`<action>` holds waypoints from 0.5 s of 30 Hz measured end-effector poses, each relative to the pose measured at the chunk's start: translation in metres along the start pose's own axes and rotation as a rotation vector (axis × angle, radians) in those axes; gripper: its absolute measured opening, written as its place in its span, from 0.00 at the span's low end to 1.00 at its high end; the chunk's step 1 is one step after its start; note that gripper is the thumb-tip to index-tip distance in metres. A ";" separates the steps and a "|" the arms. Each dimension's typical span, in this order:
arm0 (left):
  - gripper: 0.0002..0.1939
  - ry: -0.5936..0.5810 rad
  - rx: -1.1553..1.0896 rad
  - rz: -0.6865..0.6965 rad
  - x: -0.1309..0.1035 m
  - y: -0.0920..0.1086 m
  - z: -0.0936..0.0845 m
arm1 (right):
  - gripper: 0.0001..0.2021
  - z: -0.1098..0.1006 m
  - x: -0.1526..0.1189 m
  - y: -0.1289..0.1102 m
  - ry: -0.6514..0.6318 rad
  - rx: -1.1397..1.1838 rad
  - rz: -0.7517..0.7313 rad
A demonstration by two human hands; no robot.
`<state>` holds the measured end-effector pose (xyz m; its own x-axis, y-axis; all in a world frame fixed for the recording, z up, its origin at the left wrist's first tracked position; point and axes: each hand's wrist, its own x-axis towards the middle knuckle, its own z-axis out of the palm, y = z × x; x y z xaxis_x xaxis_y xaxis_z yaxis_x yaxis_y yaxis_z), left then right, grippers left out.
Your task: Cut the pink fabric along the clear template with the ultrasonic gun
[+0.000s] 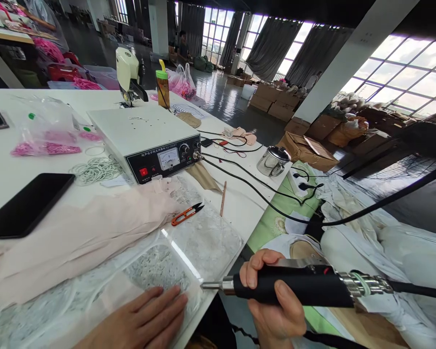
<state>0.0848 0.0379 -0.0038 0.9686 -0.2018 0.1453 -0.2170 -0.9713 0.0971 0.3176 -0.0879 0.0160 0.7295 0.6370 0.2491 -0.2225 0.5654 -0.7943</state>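
My left hand [148, 315] lies flat at the lower middle, fingers stretched out, on pale sheer fabric [112, 295] over a grey marbled board [214, 240] with a glossy clear cover. In my right hand [272, 312] is a black handheld ultrasonic welder [308, 286]. Its metal tip points left, near the board's front edge and just right of my left fingertips. Whether the tip touches the board I cannot tell. A larger pale pink cloth [105, 218] spreads across the table's left part. Orange thread snips [187, 214] rest on the board beyond my hands.
Behind the board stands a white control box [163, 157] with a dial; black cables [254, 182] run right from it. A phone [29, 203], pale elastic loops [96, 169], a thin brown stick [223, 198], a steel mug [274, 161] and white cloth heaps [385, 257] lie around.
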 end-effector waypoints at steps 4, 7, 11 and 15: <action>0.33 -0.035 -0.009 0.003 0.000 -0.001 0.000 | 0.10 0.000 0.000 0.000 -0.007 -0.011 -0.005; 0.34 -0.049 0.005 0.003 -0.001 0.000 0.001 | 0.10 0.000 -0.001 0.001 0.028 -0.011 -0.003; 0.38 -0.031 0.016 -0.014 -0.003 0.003 0.001 | 0.10 -0.001 -0.002 0.000 0.034 0.005 0.010; 0.38 -0.019 -0.051 -0.039 -0.004 0.004 0.003 | 0.10 -0.001 0.000 -0.003 -0.007 0.004 -0.013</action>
<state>0.0805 0.0345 -0.0075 0.9785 -0.1663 0.1217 -0.1841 -0.9710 0.1529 0.3187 -0.0903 0.0172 0.7277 0.6334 0.2632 -0.2155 0.5754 -0.7889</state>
